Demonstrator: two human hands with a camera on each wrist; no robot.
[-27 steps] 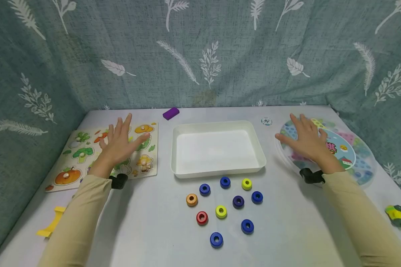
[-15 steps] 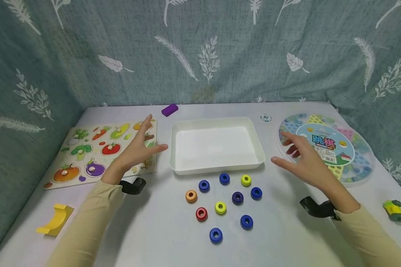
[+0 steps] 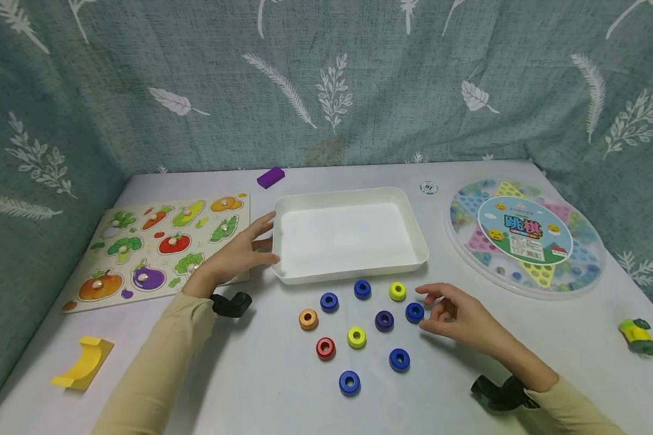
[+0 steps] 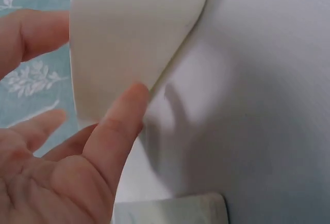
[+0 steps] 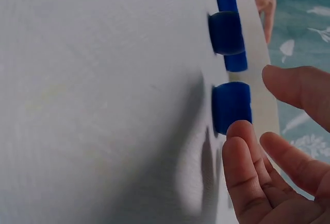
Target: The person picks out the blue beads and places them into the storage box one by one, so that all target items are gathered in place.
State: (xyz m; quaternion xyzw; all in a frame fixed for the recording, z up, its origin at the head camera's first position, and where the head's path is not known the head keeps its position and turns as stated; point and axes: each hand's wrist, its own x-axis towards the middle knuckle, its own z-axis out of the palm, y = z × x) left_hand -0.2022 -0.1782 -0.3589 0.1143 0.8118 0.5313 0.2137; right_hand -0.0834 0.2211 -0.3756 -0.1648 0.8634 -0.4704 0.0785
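Note:
My left hand [image 3: 238, 255] is at the left end of a white rectangular tray [image 3: 350, 277], its fingers relaxed and fingertips right at the wall; the left wrist view shows the thumb against the tray's outer side [image 4: 129, 33]. My right hand [image 3: 464, 319], fingers loosely bent, is beside a blue ring [image 3: 407, 316] at the right of a group. In the right wrist view the fingertips [image 5: 240, 128] are right at that blue ring's edge [image 5: 232, 103], with the fingers spread apart. Around it lie a dark purple ring [image 3: 378, 324] and a yellow ring [image 3: 390, 294].
More rings, including an orange one [image 3: 302, 322] and a red one [image 3: 318, 351], lie before the tray. A vegetable puzzle board [image 3: 158, 264] is left, a yellow curved block [image 3: 81, 365] nearer. A round board-game box [image 3: 495, 266] and a small toy car [image 3: 638, 337] are right.
My left hand has come down from above the puzzle board to the tray's left end. My right hand has left the round box and moved toward the blue ring.

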